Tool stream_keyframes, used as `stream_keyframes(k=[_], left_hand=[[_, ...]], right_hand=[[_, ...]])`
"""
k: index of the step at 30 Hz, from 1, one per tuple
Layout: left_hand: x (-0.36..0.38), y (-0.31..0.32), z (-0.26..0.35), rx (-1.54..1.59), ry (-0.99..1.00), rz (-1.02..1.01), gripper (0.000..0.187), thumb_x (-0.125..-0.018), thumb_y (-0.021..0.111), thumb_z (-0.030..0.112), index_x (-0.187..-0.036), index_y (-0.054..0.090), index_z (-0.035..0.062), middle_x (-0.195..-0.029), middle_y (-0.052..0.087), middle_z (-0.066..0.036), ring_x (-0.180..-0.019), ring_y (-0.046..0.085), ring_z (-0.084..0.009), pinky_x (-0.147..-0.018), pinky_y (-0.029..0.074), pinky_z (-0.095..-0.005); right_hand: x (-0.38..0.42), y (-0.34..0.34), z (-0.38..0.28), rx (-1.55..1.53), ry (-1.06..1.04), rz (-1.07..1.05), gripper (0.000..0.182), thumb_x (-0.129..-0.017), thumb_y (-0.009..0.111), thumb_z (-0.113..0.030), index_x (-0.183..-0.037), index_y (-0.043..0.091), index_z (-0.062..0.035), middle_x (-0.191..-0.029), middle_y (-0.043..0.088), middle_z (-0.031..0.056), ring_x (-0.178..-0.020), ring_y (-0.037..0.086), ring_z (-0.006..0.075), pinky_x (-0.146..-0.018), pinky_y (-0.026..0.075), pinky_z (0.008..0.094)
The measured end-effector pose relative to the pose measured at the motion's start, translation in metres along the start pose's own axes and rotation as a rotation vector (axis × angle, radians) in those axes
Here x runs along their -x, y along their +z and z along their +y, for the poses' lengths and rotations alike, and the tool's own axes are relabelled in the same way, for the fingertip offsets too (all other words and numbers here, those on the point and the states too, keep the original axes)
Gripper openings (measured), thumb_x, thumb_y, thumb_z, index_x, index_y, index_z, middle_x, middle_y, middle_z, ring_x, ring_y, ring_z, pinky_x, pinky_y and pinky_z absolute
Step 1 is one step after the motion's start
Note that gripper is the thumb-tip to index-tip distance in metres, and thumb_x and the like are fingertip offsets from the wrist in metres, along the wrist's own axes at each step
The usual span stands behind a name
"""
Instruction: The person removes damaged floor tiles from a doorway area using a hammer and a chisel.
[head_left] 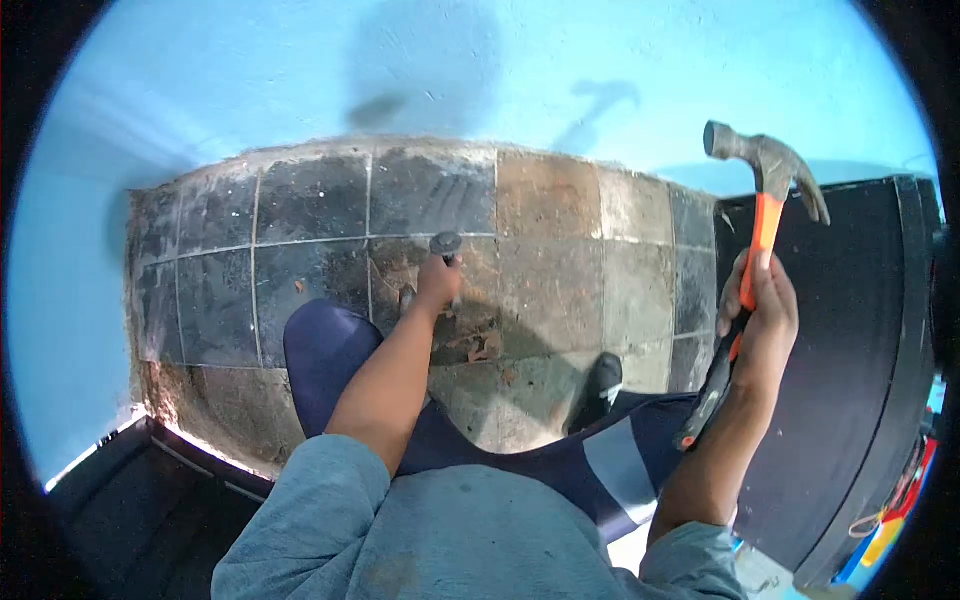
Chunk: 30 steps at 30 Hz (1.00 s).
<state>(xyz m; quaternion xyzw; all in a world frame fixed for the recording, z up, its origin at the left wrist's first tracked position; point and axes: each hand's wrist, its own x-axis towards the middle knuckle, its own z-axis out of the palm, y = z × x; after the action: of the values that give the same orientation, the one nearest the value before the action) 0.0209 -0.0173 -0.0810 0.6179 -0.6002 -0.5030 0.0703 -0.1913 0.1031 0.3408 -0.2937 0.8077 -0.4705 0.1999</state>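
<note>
My right hand (768,312) is closed around the orange and black handle of a claw hammer (763,225), held up at the right with its metal head on top. Low over the tiled floor (545,270), my left hand (437,280) is wrapped round a chisel (446,242). Its dark round top shows above the fist; most of the shaft is hidden by the fingers. Whether the chisel's tip touches the tile cannot be made out. Broken, chipped patches (482,347) and reddish-brown fragments lie on the tiles just below my left hand.
A light blue wall (300,90) rises behind the tiles. Beside the hammer, a large black panel (825,350) fills the right. Another dark object (150,500) stands at lower left. My bent knee (330,355) and dark shoe (600,388) are near the work spot.
</note>
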Motion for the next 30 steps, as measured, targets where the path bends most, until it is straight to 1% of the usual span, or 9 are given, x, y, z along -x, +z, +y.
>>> stream_keyframes(k=[2, 6, 12, 15, 18, 21, 24, 28, 30], left_hand=[[0.012, -0.011, 0.007, 0.008, 0.027, -0.099, 0.041, -0.098, 0.061, 0.033, -0.107, 0.065, -0.0073, -0.103, 0.068, -0.031, -0.099, 0.065, -0.0486, -0.086, 0.05, -0.0548], [0.012, 0.005, -0.018, -0.054, 0.035, 0.089, 0.039, -0.095, 0.062, 0.03, -0.111, 0.065, -0.0051, -0.107, 0.067, -0.033, -0.105, 0.065, -0.0479, -0.088, 0.051, -0.054], [0.07, -0.013, -0.005, -0.55, -0.224, 0.18, 0.046, -0.094, 0.063, 0.033, -0.121, 0.061, -0.0041, -0.114, 0.068, -0.031, -0.112, 0.064, -0.0452, -0.094, 0.05, -0.0519], [0.07, -0.006, -0.019, -0.333, -0.205, 0.432, 0.04, -0.095, 0.063, 0.03, -0.12, 0.063, -0.0014, -0.111, 0.071, -0.024, -0.107, 0.067, -0.0405, -0.093, 0.051, -0.0467], [0.085, 0.019, -0.001, 0.306, -0.075, 0.567, 0.03, -0.096, 0.064, 0.023, -0.115, 0.064, 0.0009, -0.102, 0.073, -0.016, -0.095, 0.069, -0.0341, -0.087, 0.051, -0.0418], [0.082, 0.076, -0.006, 0.422, 0.08, 0.7, 0.022, -0.096, 0.065, 0.019, -0.109, 0.066, 0.0011, -0.089, 0.071, -0.01, -0.085, 0.067, -0.029, -0.081, 0.05, -0.0404], [0.123, 0.1, 0.017, 0.343, 0.03, 0.454, 0.034, -0.099, 0.067, 0.026, -0.122, 0.064, 0.0007, -0.113, 0.071, -0.013, -0.107, 0.066, -0.0266, -0.094, 0.048, -0.0383], [0.18, 0.144, 0.001, 0.079, 0.089, 0.558, 0.026, -0.096, 0.069, 0.022, -0.112, 0.068, 0.002, -0.105, 0.072, -0.014, -0.099, 0.069, -0.0292, -0.088, 0.05, -0.0384], [0.207, 0.151, 0.007, -0.079, 0.043, 0.465, 0.019, -0.094, 0.066, 0.016, -0.108, 0.069, 0.0036, -0.101, 0.073, -0.017, -0.094, 0.07, -0.0317, -0.082, 0.052, -0.0398]], right_hand=[[-0.009, -0.007, 0.024, -0.032, -0.001, -0.034, 0.035, -0.107, 0.05, -0.036, -0.092, 0.059, -0.0057, -0.063, 0.048, -0.0016, -0.052, 0.043, 0.0076, -0.046, 0.035, 0.0238], [-0.025, -0.015, 0.082, -0.115, 0.05, -0.155, 0.033, -0.108, 0.05, -0.033, -0.093, 0.058, -0.0052, -0.061, 0.048, -0.0018, -0.049, 0.042, 0.0066, -0.045, 0.036, 0.0243], [-0.064, -0.043, 0.15, -0.03, 0.201, -0.275, 0.034, -0.107, 0.053, -0.034, -0.093, 0.059, -0.0041, -0.06, 0.047, -0.0017, -0.048, 0.042, 0.0069, -0.045, 0.036, 0.0249], [-0.088, -0.054, 0.169, -0.064, 0.207, -0.28, 0.034, -0.107, 0.052, -0.034, -0.092, 0.059, -0.0044, -0.061, 0.047, -0.0018, -0.048, 0.042, 0.0069, -0.045, 0.036, 0.0251], [-0.108, -0.062, 0.188, -0.06, 0.218, -0.295, 0.033, -0.108, 0.051, -0.033, -0.092, 0.058, -0.005, -0.061, 0.047, -0.0021, -0.048, 0.042, 0.0069, -0.045, 0.036, 0.0254], [-0.133, -0.059, 0.2, -0.025, 0.228, -0.32, 0.032, -0.108, 0.049, -0.032, -0.091, 0.057, -0.0056, -0.062, 0.046, -0.0026, -0.048, 0.042, 0.007, -0.045, 0.036, 0.0259], [-0.152, -0.053, 0.209, -0.061, 0.262, -0.36, 0.033, -0.108, 0.05, -0.033, -0.092, 0.058, -0.0055, -0.062, 0.047, -0.0025, -0.048, 0.042, 0.0075, -0.045, 0.036, 0.026], [-0.172, -0.038, 0.2, -0.105, 0.238, -0.426, 0.034, -0.107, 0.052, -0.035, -0.093, 0.059, -0.0049, -0.062, 0.047, -0.0019, -0.048, 0.044, 0.0087, -0.045, 0.036, 0.0265], [-0.181, -0.034, 0.2, -0.156, 0.211, -0.486, 0.035, -0.106, 0.052, -0.036, -0.093, 0.06, -0.005, -0.062, 0.047, -0.0015, -0.048, 0.045, 0.0091, -0.045, 0.036, 0.0269]])
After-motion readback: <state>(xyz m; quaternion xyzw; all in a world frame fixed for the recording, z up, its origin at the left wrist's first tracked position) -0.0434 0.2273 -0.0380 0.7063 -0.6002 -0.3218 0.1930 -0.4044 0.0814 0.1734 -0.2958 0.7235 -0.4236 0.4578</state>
